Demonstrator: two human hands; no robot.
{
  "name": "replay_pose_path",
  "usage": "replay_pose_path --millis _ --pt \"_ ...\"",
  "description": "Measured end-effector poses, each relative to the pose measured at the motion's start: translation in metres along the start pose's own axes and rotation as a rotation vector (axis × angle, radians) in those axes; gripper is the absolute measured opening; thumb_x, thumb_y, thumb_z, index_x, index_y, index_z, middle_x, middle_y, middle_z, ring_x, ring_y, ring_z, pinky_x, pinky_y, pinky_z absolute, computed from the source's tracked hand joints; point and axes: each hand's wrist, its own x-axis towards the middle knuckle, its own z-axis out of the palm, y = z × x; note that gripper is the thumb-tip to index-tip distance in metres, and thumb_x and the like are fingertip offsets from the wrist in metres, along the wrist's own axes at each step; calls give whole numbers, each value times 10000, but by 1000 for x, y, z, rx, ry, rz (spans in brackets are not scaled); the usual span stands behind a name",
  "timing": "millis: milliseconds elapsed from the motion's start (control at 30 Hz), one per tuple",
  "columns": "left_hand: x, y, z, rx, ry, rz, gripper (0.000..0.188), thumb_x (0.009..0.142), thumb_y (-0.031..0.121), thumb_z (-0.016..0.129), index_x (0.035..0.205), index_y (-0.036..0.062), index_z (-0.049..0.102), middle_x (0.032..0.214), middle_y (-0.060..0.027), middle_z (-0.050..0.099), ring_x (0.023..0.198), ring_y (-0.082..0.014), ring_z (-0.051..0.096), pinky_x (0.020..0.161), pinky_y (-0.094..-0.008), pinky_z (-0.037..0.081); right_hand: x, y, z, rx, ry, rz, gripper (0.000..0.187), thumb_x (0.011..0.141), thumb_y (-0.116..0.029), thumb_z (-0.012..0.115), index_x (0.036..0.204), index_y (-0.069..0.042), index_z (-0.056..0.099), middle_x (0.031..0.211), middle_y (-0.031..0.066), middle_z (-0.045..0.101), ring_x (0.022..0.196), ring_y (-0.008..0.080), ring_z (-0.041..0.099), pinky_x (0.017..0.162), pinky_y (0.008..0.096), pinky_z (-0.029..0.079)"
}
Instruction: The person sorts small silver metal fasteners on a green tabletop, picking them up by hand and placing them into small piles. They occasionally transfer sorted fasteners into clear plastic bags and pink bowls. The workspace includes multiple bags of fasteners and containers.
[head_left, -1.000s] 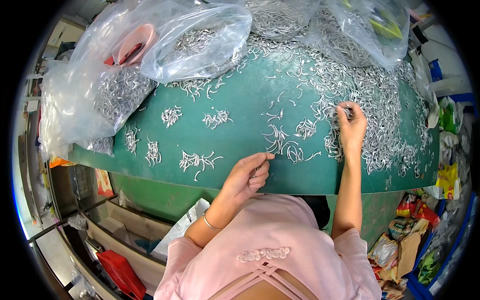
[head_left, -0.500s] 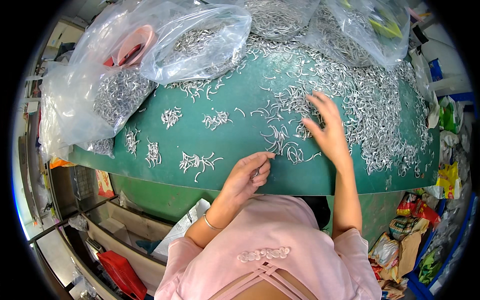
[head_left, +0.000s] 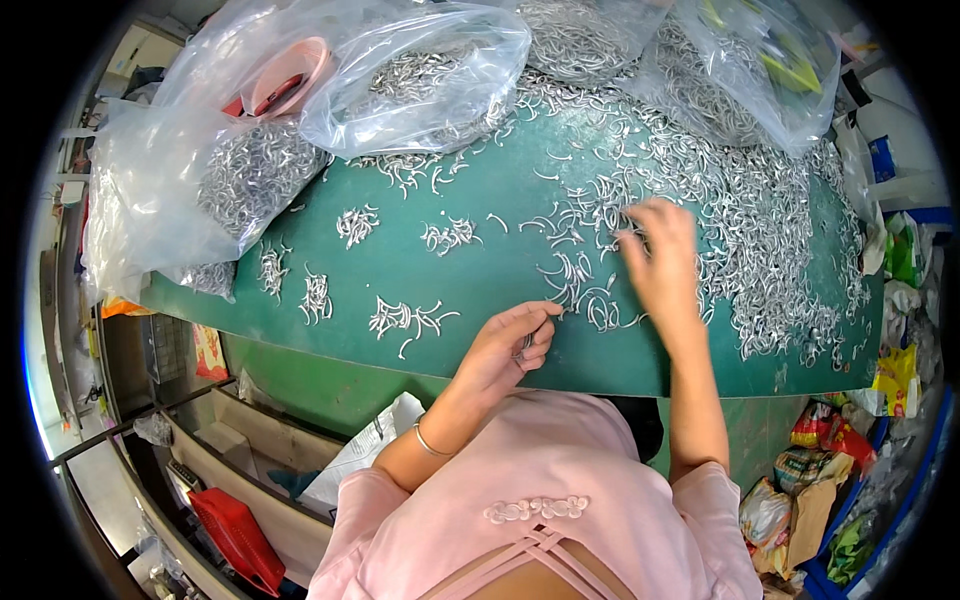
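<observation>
The left hand (head_left: 510, 345) pinches a few curved metal hooks (head_left: 527, 343) in a narrow grip at the green tabletop (head_left: 470, 275) edge; the right hand (head_left: 662, 262), fingers spread, presses on the loose hook pile (head_left: 760, 230).

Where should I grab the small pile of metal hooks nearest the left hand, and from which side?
Judging by its pose, pinch the hook pile across its bunched middle, coming straight down from above. The hooks lie flat on the green table, fanned out, so a side approach would likely scatter them. The left hand sits just right of it.
</observation>
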Motion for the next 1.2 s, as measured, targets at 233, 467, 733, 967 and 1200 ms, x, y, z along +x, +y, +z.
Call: replay_pose_path --millis 233,467,733,967,1200 --pt "-2 1 1 -7 -1 14 208 971 142 498 1109 9 580 740 16 472 590 -59 373 516 -198 320 0 -37 56 0 -254 -396 384 750 -106 705 1121 -83 610 1190 122 537 1165 311 473 924 438 398" --pt "0 0 0 -10 -8 17 188 971 150 512 1076 15 589 735 11 451 607 -65 374 514 -195 316 -26 15 11 56 -154 -111 255 724 93 583 947 -19 637 1044 150 589 993 319 575 850 370 475" --pt "2 -3 -1 1 -40 13 210 979 157 487 1099 11 580 752 11 476 611 -63 387 522 -198 326 -14 36 -36 132 9 328 110 826 -21 628 931 12 638 891 140 609 848 306 581 756 387 467" --pt "-2 -3 6 -9 -18 21 260 992 171 454 1143 -5 571 822 -9 521 721 -86 470 606 -222 400 9 51 -7 -345 -22 174 98 779 -96 691 829 -36 632 893 115 595 893 299 536 795 408 371" --pt "2 -6 6 -5 -67 38 277 979 157 491 1170 -29 566 910 -45 583 799 -129 536 699 -263 457 -11 47 -17 -300 87 173 58 803 -64 634 860 -53 630 860 85 640 842 275 561 790 393 376"
